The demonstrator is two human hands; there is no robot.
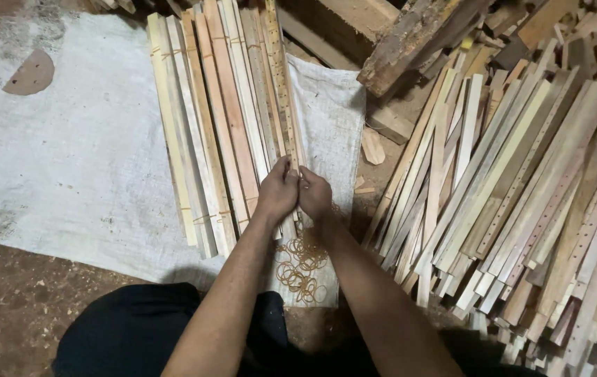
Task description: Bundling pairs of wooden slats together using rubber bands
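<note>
My left hand point(277, 190) and my right hand point(314, 195) meet, fingers closed, around the near end of a thin bundle of wooden slats point(281, 84) that has small holes along it. The bundle lies on a white woven sack point(68, 153). Left of it rest bundled slats point(200, 132) tied with rubber bands. A heap of loose rubber bands point(300, 265) lies on the sack just below my wrists. Whether a band is in my fingers is too small to tell.
A big pile of loose wooden slats point(515, 188), many drilled with holes, fans out on the right. A rough dark timber block point(410, 42) lies at the top. Sawdust-covered dirt floor point(12, 307) surrounds the sack. My dark-clothed lap point(131, 328) is below.
</note>
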